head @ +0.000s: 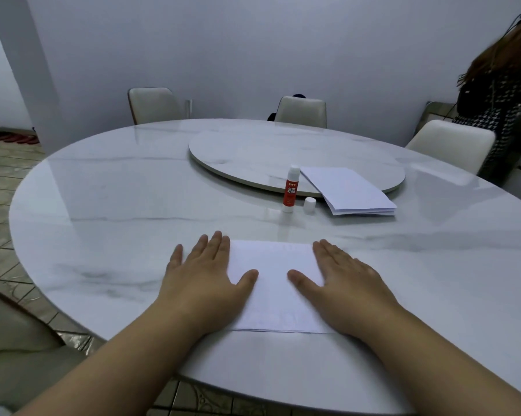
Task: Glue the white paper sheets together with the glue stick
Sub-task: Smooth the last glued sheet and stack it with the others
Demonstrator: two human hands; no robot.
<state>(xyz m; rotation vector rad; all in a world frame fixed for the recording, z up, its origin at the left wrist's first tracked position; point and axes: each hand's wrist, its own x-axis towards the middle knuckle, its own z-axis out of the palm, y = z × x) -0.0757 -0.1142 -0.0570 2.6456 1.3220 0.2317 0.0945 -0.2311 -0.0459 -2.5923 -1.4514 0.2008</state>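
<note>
Near the front edge of the round marble table (109, 187), the white paper sheets (272, 283) lie flat, stacked with their edges roughly lined up. Both hands press down on them with straight fingers, gripping nothing. The left hand (205, 274) covers the sheets' left edge, its palm partly on the table and its thumb reaching onto the paper. The right hand (341, 277) lies flat over the sheets' right edge, thumb pointing inward toward the left thumb, a bare strip of paper between the two.

Beyond the sheets, toward the table's centre, the glue stick (290, 189) stands upright, red body with a white top and base. Its white cap (309, 205) stands on the table just to the right of the stick, apart from it. Right of the cap, a stack of white paper (347, 190) rests partly on the raised turntable (253, 148) and partly over its rim.

Behind the table stand pale chairs (152, 105), and a person in a patterned top (499, 115) is at the far right.
</note>
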